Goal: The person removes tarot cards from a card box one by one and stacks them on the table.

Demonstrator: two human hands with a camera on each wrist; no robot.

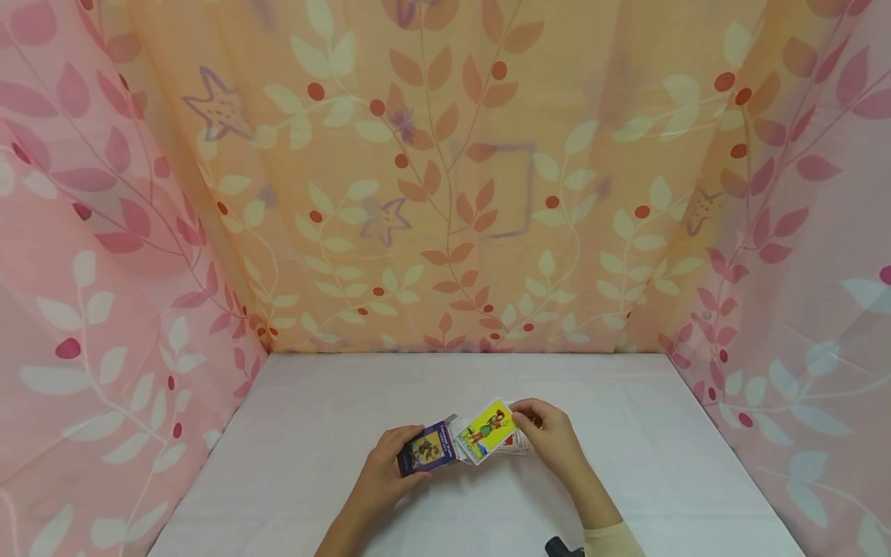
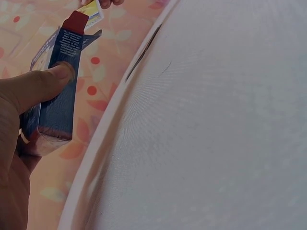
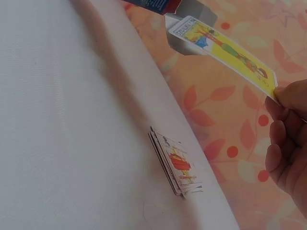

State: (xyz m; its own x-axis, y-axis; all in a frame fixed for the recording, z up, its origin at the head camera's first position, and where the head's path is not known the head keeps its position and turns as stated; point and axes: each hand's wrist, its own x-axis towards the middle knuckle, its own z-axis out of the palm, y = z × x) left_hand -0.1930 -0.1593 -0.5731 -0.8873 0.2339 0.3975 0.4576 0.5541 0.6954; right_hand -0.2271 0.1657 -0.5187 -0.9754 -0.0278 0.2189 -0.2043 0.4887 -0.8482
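Observation:
My left hand (image 1: 384, 470) grips a dark blue card box (image 1: 428, 449) with a picture on its front, thumb along one side. In the left wrist view the box (image 2: 60, 108) has its end flaps open. Between thumb and fingers, my right hand (image 1: 554, 442) pinches a yellow tarot card (image 1: 489, 432) with a figure on it by one end. The card's other end overlaps the open mouth of the box in the right wrist view. A small pile of cards (image 3: 176, 163) lies on the white table below the right hand, partly hidden in the head view.
White cloth covers the table (image 1: 292, 456). A yellow-orange leaf-patterned curtain (image 1: 445, 255) stands behind it, with pink patterned curtains (image 1: 90, 371) at the sides. A black object (image 1: 561, 547) shows at the bottom edge beside the right sleeve (image 1: 612, 541).

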